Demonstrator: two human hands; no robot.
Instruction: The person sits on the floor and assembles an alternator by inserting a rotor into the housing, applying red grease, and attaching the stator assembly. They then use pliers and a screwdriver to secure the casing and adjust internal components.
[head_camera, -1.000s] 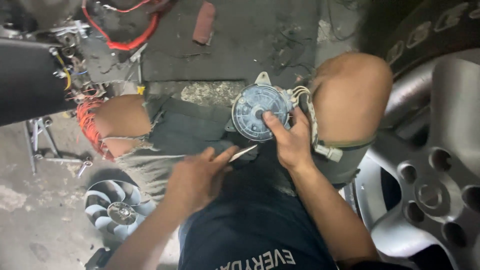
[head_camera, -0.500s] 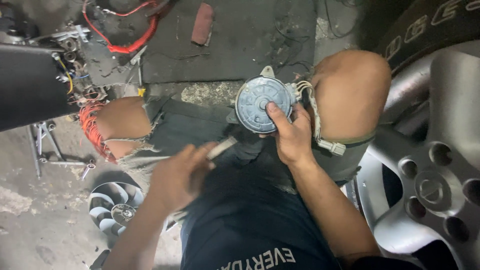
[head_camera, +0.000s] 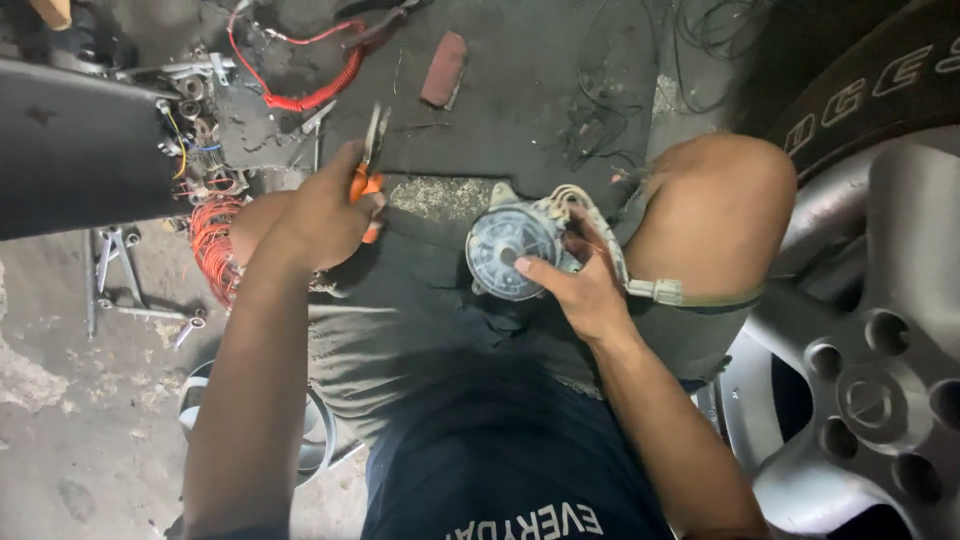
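Two hands are at work over my lap as I look down from the head camera. My left hand (head_camera: 320, 215) is raised above my left knee, its grip closed around the orange handles of a pair of pliers (head_camera: 372, 160), whose metal jaws point up and away from me. My right hand (head_camera: 580, 285) holds a small round electric motor (head_camera: 512, 252) against my right thigh, thumb pressed on its grey, finned face and fingers wrapped behind the housing. A bundle of pale wires (head_camera: 590, 215) runs off the motor's top, over my right hand, to a white plug connector (head_camera: 660, 291) lying just beside my right knee (head_camera: 715, 205). The pliers and the motor are well apart.

On the concrete floor (head_camera: 60, 440) to my left lie a coil of thin orange wire (head_camera: 210, 245), a few spanners (head_camera: 115, 270) and part of a fan blade wheel (head_camera: 200, 400), mostly hidden behind my left forearm. Farther out, a red coiled cable (head_camera: 300, 95) and a reddish-brown block (head_camera: 443, 68) rest on a dark mat (head_camera: 520, 90). A car's alloy wheel (head_camera: 880, 390) and tyre (head_camera: 850, 80) fill the right edge of the floor.
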